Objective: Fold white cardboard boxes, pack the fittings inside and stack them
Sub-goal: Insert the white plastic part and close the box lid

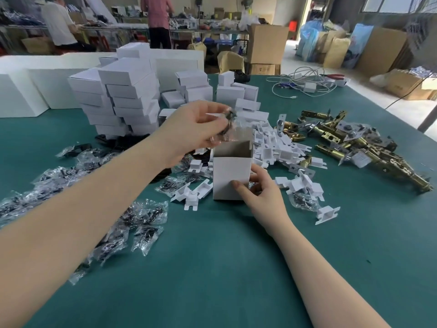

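A white cardboard box (230,175) stands upright on the green table (212,268), its top open. My right hand (262,192) grips its lower right corner, thumb on the front face. My left hand (196,131) hovers just above and left of the opening, pinching a clear plastic bag of dark fittings (227,129). Brass latch fittings (354,143) lie piled to the right. A stack of closed white boxes (120,100) rises at the back left.
Several clear bags of dark parts (106,221) are strewn at the left. Small white folded inserts (279,145) are heaped behind and beside the box. White cables (305,84) lie at the far right. Two people stand at benches in the background.
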### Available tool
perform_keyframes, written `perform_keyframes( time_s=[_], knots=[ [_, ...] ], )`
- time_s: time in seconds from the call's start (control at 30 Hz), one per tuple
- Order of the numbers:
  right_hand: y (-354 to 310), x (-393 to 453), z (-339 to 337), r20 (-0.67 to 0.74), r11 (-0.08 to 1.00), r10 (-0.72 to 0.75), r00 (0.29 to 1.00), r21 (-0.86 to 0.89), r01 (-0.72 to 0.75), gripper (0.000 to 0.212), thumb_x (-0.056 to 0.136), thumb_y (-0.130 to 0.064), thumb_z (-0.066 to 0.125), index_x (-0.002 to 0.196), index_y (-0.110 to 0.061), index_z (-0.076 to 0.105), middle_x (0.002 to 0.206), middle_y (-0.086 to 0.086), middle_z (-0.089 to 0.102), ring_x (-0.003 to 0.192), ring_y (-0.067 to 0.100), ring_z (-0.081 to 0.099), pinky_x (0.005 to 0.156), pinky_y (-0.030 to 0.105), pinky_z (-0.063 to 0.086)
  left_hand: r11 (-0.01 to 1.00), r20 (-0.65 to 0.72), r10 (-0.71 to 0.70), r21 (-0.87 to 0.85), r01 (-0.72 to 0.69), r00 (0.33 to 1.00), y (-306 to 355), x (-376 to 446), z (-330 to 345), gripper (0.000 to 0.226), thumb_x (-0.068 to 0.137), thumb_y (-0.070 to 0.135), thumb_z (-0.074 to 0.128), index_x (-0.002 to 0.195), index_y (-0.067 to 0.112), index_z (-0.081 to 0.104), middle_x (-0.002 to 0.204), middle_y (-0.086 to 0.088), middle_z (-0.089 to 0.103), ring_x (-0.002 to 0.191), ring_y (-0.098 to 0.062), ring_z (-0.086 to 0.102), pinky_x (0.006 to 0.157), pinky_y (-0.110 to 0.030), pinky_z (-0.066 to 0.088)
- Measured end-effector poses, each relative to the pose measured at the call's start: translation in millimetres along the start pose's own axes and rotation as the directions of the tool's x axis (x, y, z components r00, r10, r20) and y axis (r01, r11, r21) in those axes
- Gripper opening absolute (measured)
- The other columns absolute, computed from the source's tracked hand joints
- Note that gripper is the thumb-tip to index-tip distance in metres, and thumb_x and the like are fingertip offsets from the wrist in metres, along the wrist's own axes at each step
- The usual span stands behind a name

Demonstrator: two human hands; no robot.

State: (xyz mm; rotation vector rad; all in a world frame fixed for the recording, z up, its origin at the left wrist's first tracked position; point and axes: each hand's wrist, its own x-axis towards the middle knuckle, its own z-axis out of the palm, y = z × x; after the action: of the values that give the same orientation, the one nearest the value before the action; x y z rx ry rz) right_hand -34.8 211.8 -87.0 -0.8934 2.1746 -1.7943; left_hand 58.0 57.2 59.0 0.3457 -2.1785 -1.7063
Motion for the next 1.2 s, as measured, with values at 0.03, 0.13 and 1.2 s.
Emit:
perform_keyframes(
  time_s=[0.03,0.13,1.2],
  knots=[
    [0.5,-0.1,0.0,0.002,1.0,0.001,1.0,-0.001,-0.001,0.043,0.086,-0.03,0.074,0.121,-0.047,0.053,0.09,-0.015,0.063,0.061,-0.002,0.049,0.061,0.008,0.04,0.975,0.002,0.1,0.201,-0.098,0.995,-2.8,1.0,1.4,0.019,0.093,0.016,0.065,0.103,0.032,0.062,0.087,0.011,0.076,0.081,-0.002,0.07,0.078,-0.016,0.053],
    [1.1,-1.0,-0.2,0.004,1.0,0.005,1.0,-0.004,-0.005,0.046,0.087,-0.03,0.073,0.128,-0.04,0.054,0.091,-0.014,0.063,0.061,-0.001,0.049,0.062,0.008,0.04,0.746,0.115,0.249,0.611,-0.266,0.962,-5.4,3.0,10.0,0.018,0.085,0.02,0.074,0.095,0.034,0.066,0.086,0.013,0.074,0.082,0.005,0.065,0.078,-0.012,0.05],
    [-15.2,-8.7,4.4,-0.147,0.93,-0.355,0.923,-0.159,0.332,0.043,0.094,-0.024,0.056,0.134,-0.039,0.05,0.128,-0.017,0.059,0.112,0.009,0.06,0.096,0.034,0.05,0.782,-0.337,0.6,0.436,-0.445,0.725,-98.5,-29.5,54.8,0.051,0.09,0.007,0.063,0.137,0.01,0.045,0.139,-0.007,0.035,0.134,-0.027,0.038,0.1,-0.05,0.048]
  ],
)
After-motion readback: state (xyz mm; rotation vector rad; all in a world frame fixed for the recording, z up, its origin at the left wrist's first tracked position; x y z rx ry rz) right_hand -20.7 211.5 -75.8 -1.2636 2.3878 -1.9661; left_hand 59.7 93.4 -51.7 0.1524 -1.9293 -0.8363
